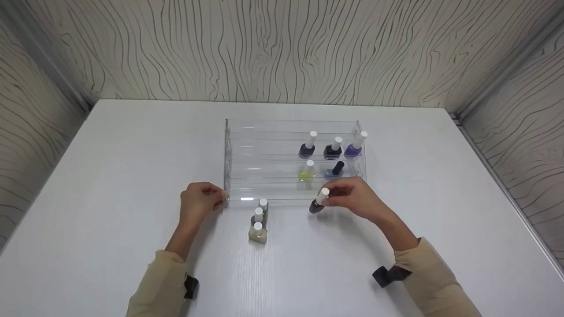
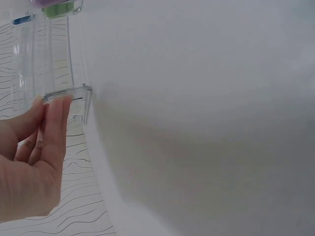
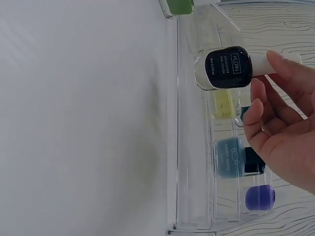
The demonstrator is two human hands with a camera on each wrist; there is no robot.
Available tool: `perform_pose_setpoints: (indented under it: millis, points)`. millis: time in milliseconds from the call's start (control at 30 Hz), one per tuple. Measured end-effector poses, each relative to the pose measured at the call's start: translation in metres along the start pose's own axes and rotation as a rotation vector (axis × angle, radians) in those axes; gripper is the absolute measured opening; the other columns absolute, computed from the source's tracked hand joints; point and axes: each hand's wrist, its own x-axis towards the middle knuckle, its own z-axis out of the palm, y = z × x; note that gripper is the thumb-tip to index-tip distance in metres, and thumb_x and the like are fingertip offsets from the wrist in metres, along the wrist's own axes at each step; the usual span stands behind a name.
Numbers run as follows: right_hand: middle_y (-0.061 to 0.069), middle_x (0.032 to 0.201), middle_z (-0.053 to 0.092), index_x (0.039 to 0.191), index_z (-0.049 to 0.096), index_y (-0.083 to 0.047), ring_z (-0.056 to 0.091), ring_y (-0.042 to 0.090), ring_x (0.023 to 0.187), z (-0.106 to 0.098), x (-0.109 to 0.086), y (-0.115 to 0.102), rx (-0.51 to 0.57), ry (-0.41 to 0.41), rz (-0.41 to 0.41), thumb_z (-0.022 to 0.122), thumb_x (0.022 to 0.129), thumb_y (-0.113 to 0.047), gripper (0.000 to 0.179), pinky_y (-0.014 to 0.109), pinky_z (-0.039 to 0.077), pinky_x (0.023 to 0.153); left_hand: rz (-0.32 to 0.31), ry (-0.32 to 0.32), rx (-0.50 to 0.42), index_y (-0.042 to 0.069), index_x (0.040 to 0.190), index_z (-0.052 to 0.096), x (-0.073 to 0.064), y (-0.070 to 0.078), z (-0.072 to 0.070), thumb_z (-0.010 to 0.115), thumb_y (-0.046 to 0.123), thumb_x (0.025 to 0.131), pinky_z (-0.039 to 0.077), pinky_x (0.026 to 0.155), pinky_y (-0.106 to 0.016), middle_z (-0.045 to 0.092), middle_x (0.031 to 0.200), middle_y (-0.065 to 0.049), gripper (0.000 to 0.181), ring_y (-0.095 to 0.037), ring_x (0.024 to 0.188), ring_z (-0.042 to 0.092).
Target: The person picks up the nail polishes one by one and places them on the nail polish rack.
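Note:
My right hand (image 1: 359,198) pinches a dark nail polish bottle (image 3: 229,68) by its white cap, off the table at the front of a clear tiered rack (image 1: 227,163). Text on its label faces the right wrist camera. At the rack's front left corner, my left hand (image 2: 37,152) holds the side panel between thumb and fingers. On the rack's right part stand two dark bottles (image 1: 306,150), a purple one (image 1: 352,151), a yellow one (image 1: 306,174) and a blue one with a black cap (image 1: 333,173).
Three white-capped bottles (image 1: 258,234) stand in a short row on the white table (image 1: 141,145), before the rack's left half. Behind the table rises a wood-grain patterned wall (image 1: 264,53), with similar panels at both sides.

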Motion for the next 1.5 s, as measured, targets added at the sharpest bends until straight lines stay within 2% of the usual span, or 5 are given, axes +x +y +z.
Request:
perform_pose_setpoints:
  millis: [233,567,900,1367,1500]
  points:
    - [0.015,0.092,0.063,0.1,0.064,0.009,0.061,0.02,0.082,-0.015,-0.006,0.002,0.017,0.05,0.043,0.071,0.077,-0.003,0.028,0.023,0.052,0.072,-0.018,-0.012,-0.001,-0.004,0.08,0.067,-0.002,0.004,-0.002,0.066,0.001,0.081,0.054,0.057,-0.026,0.065,0.072,-0.01,0.004,-0.018,0.063,0.064]
    - [0.008,0.088,0.065,0.1,0.063,0.01,0.061,0.016,0.078,-0.036,-0.009,0.001,0.001,0.127,0.014,0.071,0.077,-0.002,0.027,0.022,0.052,0.068,-0.018,0.017,0.005,-0.002,0.079,0.067,-0.002,0.003,0.001,0.066,0.001,0.081,0.054,0.055,-0.028,0.065,0.071,-0.01,0.004,-0.018,0.063,0.064]
    - [0.011,0.087,0.065,0.102,0.062,0.011,0.063,0.012,0.077,-0.056,-0.009,0.003,0.021,0.202,0.058,0.07,0.078,-0.002,0.029,0.024,0.052,0.068,0.051,0.01,0.002,-0.005,0.077,0.067,-0.002,0.003,-0.001,0.066,-0.002,0.079,0.053,0.054,-0.023,0.066,0.07,-0.012,0.004,-0.018,0.058,0.064]
    - [0.012,0.085,0.065,0.1,0.063,0.008,0.06,0.01,0.072,-0.072,-0.004,0.006,-0.077,0.263,0.048,0.069,0.08,-0.006,0.025,0.023,0.05,0.063,0.015,0.007,0.003,-0.006,0.079,0.066,0.0,0.003,0.0,0.064,-0.003,0.08,0.053,0.054,-0.023,0.065,0.071,-0.013,0.004,-0.018,0.06,0.064]
    - [0.014,0.086,0.064,0.1,0.063,0.008,0.06,0.01,0.071,-0.075,-0.003,0.006,-0.088,0.276,0.044,0.069,0.08,-0.007,0.025,0.023,0.05,0.062,-0.004,0.023,0.036,-0.002,0.077,0.067,0.002,0.001,0.002,0.065,-0.001,0.08,0.055,0.054,-0.032,0.065,0.07,-0.01,0.004,-0.016,0.061,0.064]
